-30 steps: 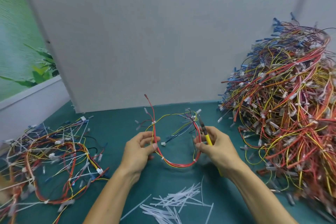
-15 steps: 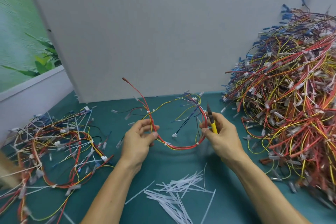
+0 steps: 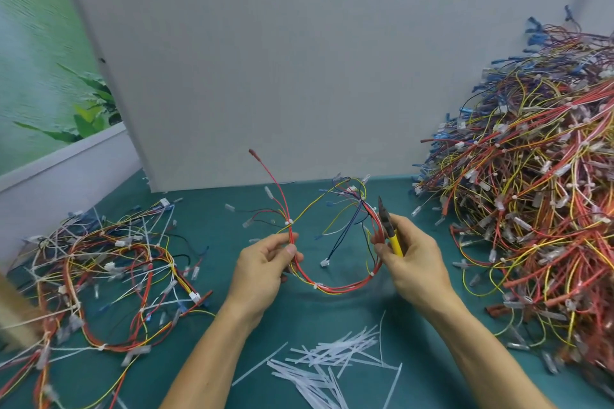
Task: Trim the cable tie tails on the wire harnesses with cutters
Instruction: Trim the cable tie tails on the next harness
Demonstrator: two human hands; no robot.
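Note:
A wire harness of red and yellow wires hangs in a U-shaped loop between my hands, above the green table. My left hand pinches its left branch just below a small white cable tie. My right hand grips the yellow-handled cutters, blades pointing up, and also holds the harness's right branch against them. Other small white ties sit on the loop, with no long tails showing.
A tall heap of harnesses fills the right side. A smaller spread of harnesses with long white tie tails lies at left. Cut tie tails litter the table near me. A grey board stands behind.
Both hands still hold the same harness and cutters. The harness's free ends have swung upward and the loop has turned slightly. My view has shifted left and down.

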